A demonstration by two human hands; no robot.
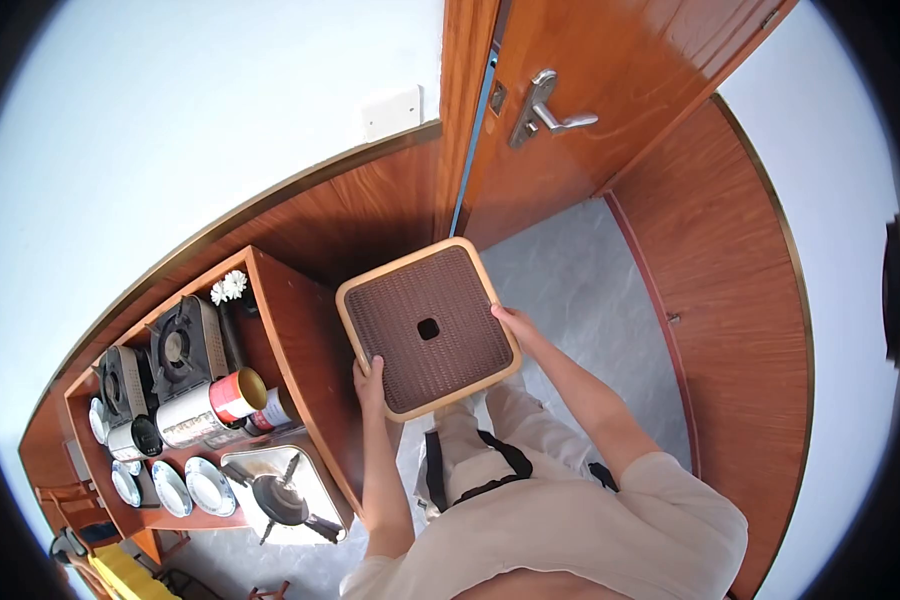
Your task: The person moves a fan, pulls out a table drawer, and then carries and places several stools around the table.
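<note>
A square stool [410, 290] with a brown woven-pattern top, a tan rim and a small dark hole in the middle is held in front of my body. My left hand [370, 387] grips its lower left edge, the thumb over the rim. On the opposite edge, my right hand [516, 328] has its thumb on the rim. The fingers of both hands are mostly hidden beneath the edges. The stool's underside and any legs are out of sight.
A wooden shelf unit [305, 350] on the left bears portable gas stoves [185, 345], cans [238, 395], plates [210, 487] and a white-topped burner [285, 495]. Ahead, a wooden door [590, 60] stands ajar. Wood panelling [720, 280] lines the right wall.
</note>
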